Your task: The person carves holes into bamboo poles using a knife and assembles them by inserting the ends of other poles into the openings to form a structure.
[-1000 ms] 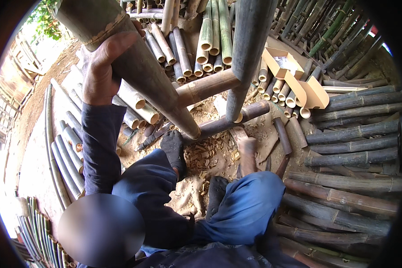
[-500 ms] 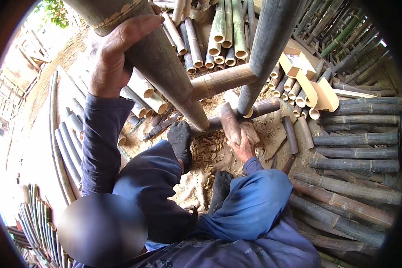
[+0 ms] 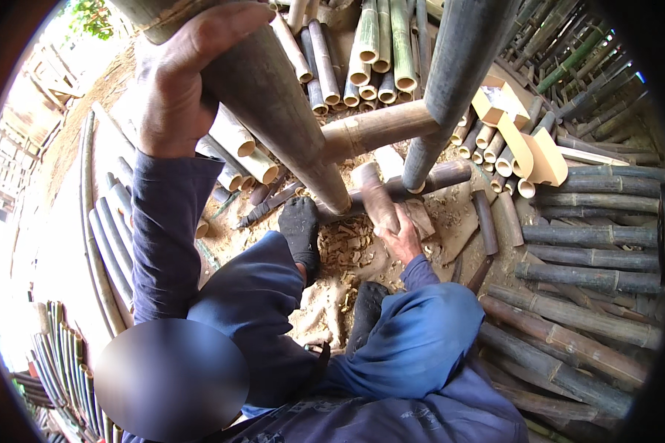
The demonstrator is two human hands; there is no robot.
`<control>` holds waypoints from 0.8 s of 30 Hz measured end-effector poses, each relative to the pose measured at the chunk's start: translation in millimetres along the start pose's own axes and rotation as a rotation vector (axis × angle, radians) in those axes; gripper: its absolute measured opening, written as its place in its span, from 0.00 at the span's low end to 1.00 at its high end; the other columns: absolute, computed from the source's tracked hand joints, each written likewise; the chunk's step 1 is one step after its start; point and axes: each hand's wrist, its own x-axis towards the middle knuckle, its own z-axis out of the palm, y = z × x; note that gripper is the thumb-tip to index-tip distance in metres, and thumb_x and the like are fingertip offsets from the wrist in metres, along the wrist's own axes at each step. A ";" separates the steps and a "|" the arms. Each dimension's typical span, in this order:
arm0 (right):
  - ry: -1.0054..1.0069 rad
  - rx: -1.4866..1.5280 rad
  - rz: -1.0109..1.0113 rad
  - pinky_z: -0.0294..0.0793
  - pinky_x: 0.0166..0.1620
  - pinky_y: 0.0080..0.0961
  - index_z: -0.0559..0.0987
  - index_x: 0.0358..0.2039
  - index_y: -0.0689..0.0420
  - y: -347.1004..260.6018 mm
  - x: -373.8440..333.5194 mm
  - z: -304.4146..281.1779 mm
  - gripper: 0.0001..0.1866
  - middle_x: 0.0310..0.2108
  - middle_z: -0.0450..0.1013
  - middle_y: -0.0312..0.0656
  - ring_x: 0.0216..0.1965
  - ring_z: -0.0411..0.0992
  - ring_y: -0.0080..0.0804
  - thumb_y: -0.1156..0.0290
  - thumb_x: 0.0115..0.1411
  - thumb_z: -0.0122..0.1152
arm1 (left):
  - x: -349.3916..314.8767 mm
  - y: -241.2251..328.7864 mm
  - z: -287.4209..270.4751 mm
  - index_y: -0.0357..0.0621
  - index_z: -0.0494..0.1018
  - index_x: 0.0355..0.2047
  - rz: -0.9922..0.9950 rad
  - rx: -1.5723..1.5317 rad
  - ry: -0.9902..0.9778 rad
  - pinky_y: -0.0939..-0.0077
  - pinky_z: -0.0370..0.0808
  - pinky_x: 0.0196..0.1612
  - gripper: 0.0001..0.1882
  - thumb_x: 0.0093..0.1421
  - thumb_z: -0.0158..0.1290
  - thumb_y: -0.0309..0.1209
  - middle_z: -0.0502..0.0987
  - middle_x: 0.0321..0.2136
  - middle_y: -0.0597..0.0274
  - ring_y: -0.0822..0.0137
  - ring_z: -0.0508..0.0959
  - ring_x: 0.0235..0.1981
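Observation:
My left hand (image 3: 188, 81) is wrapped round a thick dark bamboo pole (image 3: 270, 100) that slants down to the ground. A shorter bamboo crosspiece (image 3: 380, 131) joins this pole to a second upright bamboo pole (image 3: 458, 74). Their lower ends rest at a dark bamboo length (image 3: 447, 175) lying across the ground. My right hand (image 3: 400, 238) is closed round a wooden mallet (image 3: 375, 198), its thick head raised by the crosspiece's underside, between the two poles. A pale wood block (image 3: 420, 219) sits just beyond that hand, partly hidden.
Wood shavings (image 3: 343, 244) cover the ground between my feet. Cut bamboo tubes (image 3: 384, 44) are piled ahead, and dark bamboo poles (image 3: 591, 236) are stacked at right. An opened cardboard box (image 3: 532, 151) lies on tubes at far right. More poles (image 3: 114, 236) lie at left.
The joined bamboo poles and crosspiece appear slightly lower and farther right in view. The mallet's head has shifted a little left relative to the poles, still in my right hand.

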 end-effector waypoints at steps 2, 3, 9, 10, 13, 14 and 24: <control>0.073 0.309 0.211 0.74 0.60 0.41 0.66 0.67 0.66 4.5 2.3 3.8 0.46 0.58 0.73 0.64 0.55 0.76 0.57 0.55 0.53 0.72 | 2.4 -1.4 -3.9 0.30 0.82 0.37 -0.032 -0.004 -0.040 0.67 0.80 0.46 0.17 0.49 0.64 0.30 0.82 0.37 0.52 0.61 0.82 0.40; 0.122 0.224 0.274 0.73 0.61 0.40 0.65 0.68 0.66 -0.7 4.4 6.5 0.47 0.59 0.73 0.64 0.57 0.75 0.57 0.55 0.53 0.72 | 2.6 -4.4 -8.8 0.30 0.82 0.38 -0.016 0.050 -0.048 0.67 0.80 0.46 0.17 0.49 0.64 0.30 0.82 0.37 0.52 0.61 0.82 0.40; 0.035 0.019 0.151 0.70 0.62 0.41 0.67 0.68 0.64 0.3 2.0 -0.9 0.46 0.59 0.73 0.61 0.59 0.73 0.52 0.55 0.53 0.74 | -1.9 -2.6 -3.7 0.32 0.81 0.44 -0.089 0.044 -0.055 0.67 0.79 0.48 0.20 0.52 0.64 0.30 0.82 0.41 0.52 0.62 0.81 0.42; 0.092 0.088 0.216 0.70 0.62 0.41 0.68 0.67 0.64 -1.8 0.9 3.3 0.45 0.58 0.73 0.61 0.59 0.73 0.52 0.55 0.53 0.74 | 1.4 -2.0 -1.8 0.32 0.82 0.44 -0.127 -0.003 -0.113 0.67 0.80 0.48 0.19 0.52 0.64 0.30 0.82 0.41 0.52 0.62 0.81 0.43; 0.119 0.179 0.103 0.74 0.58 0.37 0.71 0.63 0.67 8.2 -8.0 4.0 0.40 0.52 0.78 0.58 0.52 0.77 0.46 0.60 0.53 0.73 | 14.6 -5.8 31.7 0.35 0.79 0.45 0.033 0.155 -0.198 0.65 0.82 0.45 0.22 0.52 0.66 0.32 0.81 0.37 0.56 0.64 0.82 0.40; 0.066 0.144 0.036 0.74 0.57 0.36 0.71 0.63 0.68 18.2 -17.1 -1.8 0.42 0.50 0.78 0.58 0.51 0.77 0.47 0.58 0.53 0.74 | 17.6 -14.1 39.5 0.36 0.78 0.46 0.062 0.178 -0.210 0.64 0.82 0.45 0.23 0.51 0.66 0.33 0.81 0.36 0.58 0.65 0.82 0.39; -0.051 0.132 0.220 0.72 0.59 0.38 0.68 0.65 0.64 29.9 -131.3 -155.5 0.47 0.57 0.74 0.52 0.56 0.73 0.43 0.57 0.50 0.80 | 33.2 -26.8 33.8 0.38 0.79 0.43 0.115 0.159 -0.298 0.70 0.81 0.42 0.21 0.51 0.69 0.34 0.82 0.36 0.60 0.69 0.82 0.35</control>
